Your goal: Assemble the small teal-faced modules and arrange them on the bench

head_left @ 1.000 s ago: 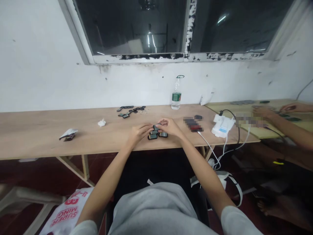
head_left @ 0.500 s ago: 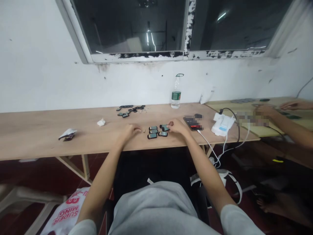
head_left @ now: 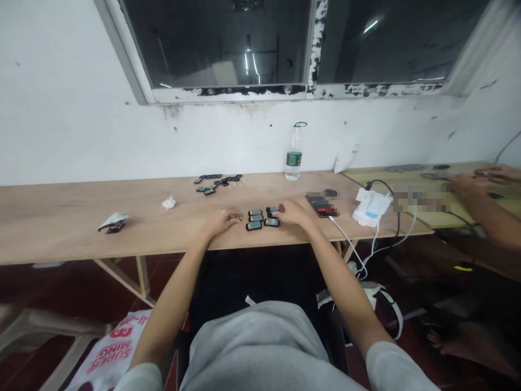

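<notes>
A long, pale brown wooden bench [head_left: 61, 222] is seen beneath both hands. The right hand [head_left: 291, 211] is loosely curled, and the left hand [head_left: 226, 220] is drawn nearly to a pinch; whether anything is gripped by either cannot be told. Between them, small, flat, black-rimmed pieces with grey-green faces [head_left: 254, 226] are laid in two columns, the right one partly covered by the right fingertips. Farther back, tiny, pale bits [head_left: 240, 184] are scattered.
</notes>
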`<state>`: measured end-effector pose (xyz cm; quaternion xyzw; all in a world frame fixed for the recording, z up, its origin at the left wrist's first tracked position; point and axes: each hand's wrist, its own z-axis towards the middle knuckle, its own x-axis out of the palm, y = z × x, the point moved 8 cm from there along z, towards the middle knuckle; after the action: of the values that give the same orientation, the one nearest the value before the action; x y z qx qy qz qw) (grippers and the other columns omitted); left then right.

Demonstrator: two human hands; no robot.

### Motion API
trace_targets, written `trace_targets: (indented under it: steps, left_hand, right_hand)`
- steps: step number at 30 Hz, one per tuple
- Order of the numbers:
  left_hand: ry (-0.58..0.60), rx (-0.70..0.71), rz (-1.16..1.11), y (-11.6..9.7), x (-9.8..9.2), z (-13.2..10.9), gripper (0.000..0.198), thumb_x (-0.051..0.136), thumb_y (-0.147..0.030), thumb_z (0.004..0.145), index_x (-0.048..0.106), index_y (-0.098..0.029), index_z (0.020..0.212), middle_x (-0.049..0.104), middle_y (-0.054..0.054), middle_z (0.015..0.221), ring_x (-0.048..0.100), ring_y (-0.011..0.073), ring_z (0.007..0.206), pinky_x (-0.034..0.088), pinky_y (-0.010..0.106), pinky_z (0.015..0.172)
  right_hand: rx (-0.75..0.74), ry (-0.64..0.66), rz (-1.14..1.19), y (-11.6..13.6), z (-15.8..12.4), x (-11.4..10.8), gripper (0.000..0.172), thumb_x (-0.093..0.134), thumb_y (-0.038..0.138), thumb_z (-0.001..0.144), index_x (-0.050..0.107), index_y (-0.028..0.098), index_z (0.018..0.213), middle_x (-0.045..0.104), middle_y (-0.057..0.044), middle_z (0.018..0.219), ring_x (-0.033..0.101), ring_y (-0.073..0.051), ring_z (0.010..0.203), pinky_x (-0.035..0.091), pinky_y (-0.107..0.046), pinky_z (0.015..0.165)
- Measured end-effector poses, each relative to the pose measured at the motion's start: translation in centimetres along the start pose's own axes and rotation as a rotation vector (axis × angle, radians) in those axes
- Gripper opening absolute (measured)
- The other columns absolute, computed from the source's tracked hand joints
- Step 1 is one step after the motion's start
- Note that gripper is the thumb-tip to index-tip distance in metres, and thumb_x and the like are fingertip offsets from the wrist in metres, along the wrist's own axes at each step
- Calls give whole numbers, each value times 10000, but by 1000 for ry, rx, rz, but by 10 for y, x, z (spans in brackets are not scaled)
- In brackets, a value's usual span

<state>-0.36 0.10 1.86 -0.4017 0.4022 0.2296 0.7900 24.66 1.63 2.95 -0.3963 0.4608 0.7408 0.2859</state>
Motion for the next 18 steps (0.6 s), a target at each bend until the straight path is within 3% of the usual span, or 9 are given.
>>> trace_targets:
  steps: [5,10,18]
  left_hand:
    - [56,111,34,-12,7,0,370,543,-399,968,708,-218,1246,698,93,1275,665,271,1128,512,398,1011]
    - [70,135,51,-7,13,2,345,482,-372,996,751,-207,1137,719,89,1185,669,245,1086,505,374,1007]
    - [42,103,75,-1,12,4,338,486,-387,983,755,-193,1049,736,87,1114,683,245,1025,522,370,961]
  right_hand:
    - [-88,158,-5,14,-6,11,170,762,324,801,733,169,863,746,-48,839,644,-174,734,414,-235,623]
    - [-101,203,-3,12,-5,16,226,780,294,795,751,168,981,766,-56,931,661,-174,783,441,-229,653]
    - [-61,268,46,2,-3,20,208,772,356,796,738,168,879,757,-40,851,660,-173,746,428,-230,625]
